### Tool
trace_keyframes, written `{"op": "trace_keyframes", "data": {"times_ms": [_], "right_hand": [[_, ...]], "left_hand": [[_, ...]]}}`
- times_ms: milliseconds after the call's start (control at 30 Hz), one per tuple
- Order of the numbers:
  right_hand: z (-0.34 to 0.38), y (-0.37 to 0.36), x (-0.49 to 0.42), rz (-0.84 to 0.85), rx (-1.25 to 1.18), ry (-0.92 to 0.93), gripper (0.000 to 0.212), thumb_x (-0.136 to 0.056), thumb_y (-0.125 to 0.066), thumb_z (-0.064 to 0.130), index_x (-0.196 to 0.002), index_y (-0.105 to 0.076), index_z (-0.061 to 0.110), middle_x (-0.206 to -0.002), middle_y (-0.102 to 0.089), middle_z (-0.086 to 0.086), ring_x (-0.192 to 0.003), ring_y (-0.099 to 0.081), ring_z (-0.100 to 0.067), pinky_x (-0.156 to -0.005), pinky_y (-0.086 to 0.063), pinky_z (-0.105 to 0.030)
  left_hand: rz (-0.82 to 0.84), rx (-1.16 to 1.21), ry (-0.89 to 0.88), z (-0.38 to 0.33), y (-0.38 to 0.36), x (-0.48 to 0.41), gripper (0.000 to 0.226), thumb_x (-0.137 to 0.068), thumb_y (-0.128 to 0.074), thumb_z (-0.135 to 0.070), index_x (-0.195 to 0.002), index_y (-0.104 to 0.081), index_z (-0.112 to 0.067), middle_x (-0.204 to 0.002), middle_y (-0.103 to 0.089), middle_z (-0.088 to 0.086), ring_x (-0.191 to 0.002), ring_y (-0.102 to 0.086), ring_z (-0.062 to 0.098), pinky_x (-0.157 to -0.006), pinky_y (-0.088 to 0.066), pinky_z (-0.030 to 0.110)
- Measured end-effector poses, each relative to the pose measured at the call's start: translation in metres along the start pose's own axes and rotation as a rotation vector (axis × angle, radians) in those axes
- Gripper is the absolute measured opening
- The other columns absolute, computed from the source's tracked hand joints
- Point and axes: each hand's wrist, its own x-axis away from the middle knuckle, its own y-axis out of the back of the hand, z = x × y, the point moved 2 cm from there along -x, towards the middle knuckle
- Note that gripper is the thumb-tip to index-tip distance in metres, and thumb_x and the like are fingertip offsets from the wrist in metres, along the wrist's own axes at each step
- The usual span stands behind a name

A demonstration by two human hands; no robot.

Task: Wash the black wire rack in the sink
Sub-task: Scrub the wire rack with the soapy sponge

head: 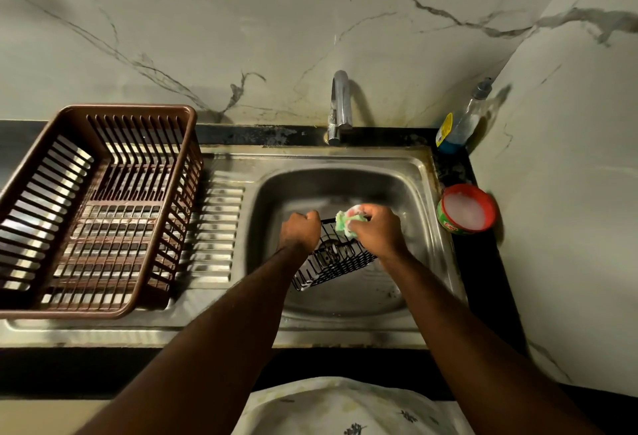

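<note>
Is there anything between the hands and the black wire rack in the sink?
Nothing visible. The left hand grips the black wire rack directly; the right hand presses only a sponge against it.

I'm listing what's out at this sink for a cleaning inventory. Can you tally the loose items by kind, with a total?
Black wire rack, held in the sink: 1
Scrub sponge, green with pink: 1
Brown plastic dish basket on the drainboard: 1
Red-rimmed tub of soapy dish paste: 1
Clear pump bottle in the corner: 1
Total: 5
</note>
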Motion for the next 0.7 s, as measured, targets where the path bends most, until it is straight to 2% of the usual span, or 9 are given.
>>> {"op": "trace_keyframes", "data": {"times_ms": [67, 167, 233, 400, 567, 633, 700], "right_hand": [[0.006, -0.010, 0.001, -0.011, 0.065, 0.063, 0.022, -0.080, -0.073, 0.016, -0.102, -0.077, 0.016, -0.095, -0.077, 0.000, -0.082, -0.069, -0.014, -0.064, -0.047, -0.018], [0.010, -0.023, 0.006, -0.044, 0.157, 0.148, 0.020, -0.082, -0.071, 0.016, -0.100, -0.079, 0.016, -0.095, -0.077, -0.003, -0.088, -0.071, -0.020, -0.073, -0.052, -0.023], [0.007, -0.025, 0.006, -0.043, 0.188, 0.148, 0.021, -0.082, -0.072, 0.018, -0.101, -0.079, 0.017, -0.096, -0.077, -0.003, -0.091, -0.071, -0.021, -0.076, -0.053, -0.025], [-0.008, -0.020, 0.009, 0.055, 0.259, 0.125, 0.016, -0.076, -0.078, 0.023, -0.091, -0.080, 0.018, -0.083, -0.077, -0.003, -0.076, -0.070, -0.020, -0.068, -0.056, -0.028], [-0.019, -0.010, 0.009, 0.238, 0.290, 0.108, 0.007, -0.076, -0.081, 0.016, -0.083, -0.080, 0.017, -0.079, -0.077, 0.001, -0.070, -0.071, -0.010, -0.073, -0.062, -0.035], [-0.014, 0.000, 0.004, 0.212, 0.259, 0.098, 0.008, -0.075, -0.080, 0.012, -0.082, -0.080, 0.017, -0.077, -0.076, 0.000, -0.071, -0.073, -0.013, -0.071, -0.062, -0.034], [-0.004, 0.010, -0.001, 0.095, 0.212, 0.085, 0.012, -0.079, -0.077, 0.011, -0.090, -0.079, 0.016, -0.083, -0.076, -0.001, -0.076, -0.072, -0.016, -0.070, -0.061, -0.031]], "left_hand": [[0.010, -0.014, -0.004, -0.001, 0.000, 0.000, 0.042, -0.101, -0.039, -0.036, -0.083, -0.062, -0.006, -0.093, -0.065, 0.013, -0.073, -0.058, 0.020, -0.061, -0.041, 0.032], [0.017, -0.040, -0.005, -0.005, 0.002, 0.002, 0.050, -0.098, -0.039, -0.039, -0.110, -0.069, 0.000, -0.112, -0.067, 0.022, -0.097, -0.064, 0.035, -0.075, -0.044, 0.033], [0.019, -0.055, -0.006, -0.005, 0.003, 0.003, 0.052, -0.097, -0.039, -0.039, -0.114, -0.068, 0.000, -0.116, -0.066, 0.024, -0.099, -0.062, 0.036, -0.078, -0.043, 0.033], [0.005, -0.042, -0.007, -0.001, 0.007, 0.005, 0.046, -0.097, -0.039, -0.038, -0.098, -0.069, -0.003, -0.102, -0.067, 0.019, -0.088, -0.062, 0.033, -0.074, -0.045, 0.034], [0.010, -0.036, -0.008, 0.002, 0.006, 0.003, 0.042, -0.101, -0.039, -0.035, -0.078, -0.061, -0.007, -0.087, -0.065, 0.013, -0.073, -0.059, 0.023, -0.064, -0.042, 0.032], [0.003, -0.019, -0.003, 0.001, 0.007, 0.003, 0.041, -0.101, -0.039, -0.033, -0.073, -0.057, -0.009, -0.078, -0.059, 0.008, -0.067, -0.052, 0.017, -0.056, -0.037, 0.031], [-0.005, 0.000, 0.011, 0.001, 0.007, 0.003, 0.040, -0.101, -0.039, -0.031, -0.072, -0.054, -0.010, -0.074, -0.054, 0.005, -0.064, -0.048, 0.015, -0.054, -0.035, 0.030]]}}
